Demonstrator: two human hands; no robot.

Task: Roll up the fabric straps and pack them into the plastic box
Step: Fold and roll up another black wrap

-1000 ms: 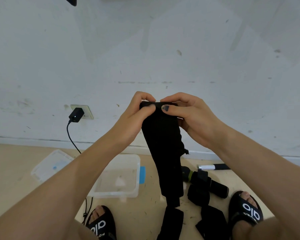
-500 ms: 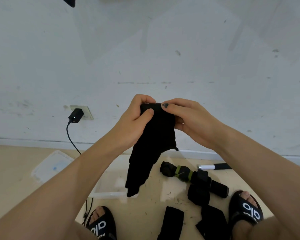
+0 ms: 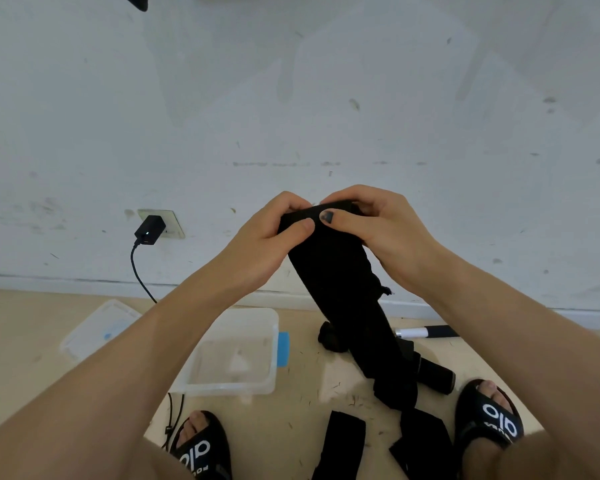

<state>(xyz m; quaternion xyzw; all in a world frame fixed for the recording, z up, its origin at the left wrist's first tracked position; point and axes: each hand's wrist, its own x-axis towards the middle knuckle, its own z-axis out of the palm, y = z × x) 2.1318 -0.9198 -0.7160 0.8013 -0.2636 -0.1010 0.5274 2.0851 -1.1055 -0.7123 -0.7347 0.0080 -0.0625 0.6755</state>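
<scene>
A long black fabric strap (image 3: 347,292) hangs in front of the wall, its top end pinched by both hands. My left hand (image 3: 267,237) grips the top left corner with curled fingers, thumb pressed on the fabric. My right hand (image 3: 374,220) grips the top right corner, thumb on the front. The strap's loose tail slants down to the right, ending above the floor. The clear plastic box (image 3: 272,327) sits open on the floor below my left forearm, with no strap visible in it. More black straps (image 3: 340,445) lie on the floor between my feet.
The box lid (image 3: 97,327) lies on the floor left of the box. A black charger (image 3: 149,230) is plugged into a wall socket, its cable running down to the floor. A marker pen (image 3: 426,331) lies by the skirting. My sandalled feet (image 3: 489,414) flank the straps.
The strap's hanging tail swung left half a second ago and now slants down to the right. Both hands stay on the top end, shifted slightly lower.
</scene>
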